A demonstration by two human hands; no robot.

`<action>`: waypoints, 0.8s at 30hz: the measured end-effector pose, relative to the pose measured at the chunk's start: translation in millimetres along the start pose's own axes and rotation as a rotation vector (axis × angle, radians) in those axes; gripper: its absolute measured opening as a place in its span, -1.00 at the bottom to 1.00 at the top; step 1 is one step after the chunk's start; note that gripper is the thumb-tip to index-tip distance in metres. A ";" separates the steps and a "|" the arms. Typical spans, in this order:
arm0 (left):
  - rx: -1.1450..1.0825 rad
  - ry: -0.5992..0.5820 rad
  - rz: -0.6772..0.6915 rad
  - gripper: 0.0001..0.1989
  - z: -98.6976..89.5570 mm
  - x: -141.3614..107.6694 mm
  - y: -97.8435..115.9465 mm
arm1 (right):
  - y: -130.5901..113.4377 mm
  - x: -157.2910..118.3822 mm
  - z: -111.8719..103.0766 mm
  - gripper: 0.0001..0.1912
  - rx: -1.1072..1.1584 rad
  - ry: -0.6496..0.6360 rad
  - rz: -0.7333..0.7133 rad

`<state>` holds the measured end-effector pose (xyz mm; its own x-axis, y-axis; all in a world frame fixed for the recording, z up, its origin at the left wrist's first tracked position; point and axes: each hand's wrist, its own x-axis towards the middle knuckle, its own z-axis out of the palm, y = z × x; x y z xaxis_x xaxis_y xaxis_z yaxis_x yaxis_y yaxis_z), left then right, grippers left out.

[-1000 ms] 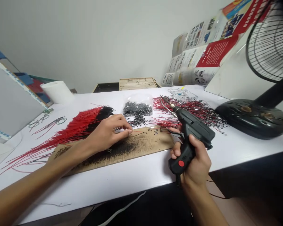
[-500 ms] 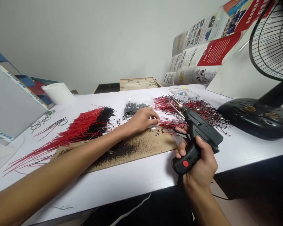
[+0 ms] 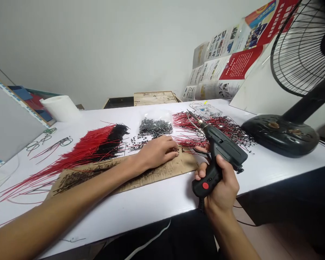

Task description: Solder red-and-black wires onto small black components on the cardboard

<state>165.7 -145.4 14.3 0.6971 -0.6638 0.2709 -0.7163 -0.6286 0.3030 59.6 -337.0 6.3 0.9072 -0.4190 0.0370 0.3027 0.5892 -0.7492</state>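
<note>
A black soldering gun [image 3: 222, 142] with a red button sits in my right hand [image 3: 223, 184], fingers wrapped round its grip. Its metal tip and thin bent tube point up and left over a heap of red and black wires [image 3: 230, 126] with small black parts at their ends. My left hand [image 3: 159, 150] is low over the cardboard sheet [image 3: 185, 162], thumb and fingers curled together. Whatever lies between its fingertips is too small to make out. Just behind it are loose small black parts [image 3: 137, 141] and a clear plastic bag [image 3: 155, 124] full of similar parts.
Red and black wires [image 3: 93, 144] lie in a large bundle on the left of the white table [image 3: 151, 206]. A white paper roll [image 3: 61, 108] and green-handled scissors [image 3: 65, 141] are farther left. A black fan [image 3: 281, 133] stands at right, beside a clear tray [image 3: 207, 109].
My left hand has come down and nearer to the cardboard, its fingers curling lower. The soldering gun stays in my right hand. The whole view has shifted slightly.
</note>
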 end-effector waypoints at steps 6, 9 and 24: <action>0.004 -0.018 0.073 -0.77 0.6 12.3 0.4 | 0.9 0.6 -2.5 -0.54 -0.017 -0.020 0.026; 0.004 -0.046 0.120 -0.76 1.9 15.1 -0.4 | 1.3 1.3 -3.2 -0.52 -0.009 -0.010 0.053; 0.039 -0.064 0.191 -0.67 -8.3 1.0 -3.3 | 2.5 1.2 -2.1 -0.46 -0.001 0.011 0.115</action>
<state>169.0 -140.7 21.2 0.5462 -0.7961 0.2606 -0.8367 -0.5034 0.2159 60.8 -337.5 3.0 0.9328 -0.3560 -0.0562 0.1965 0.6329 -0.7489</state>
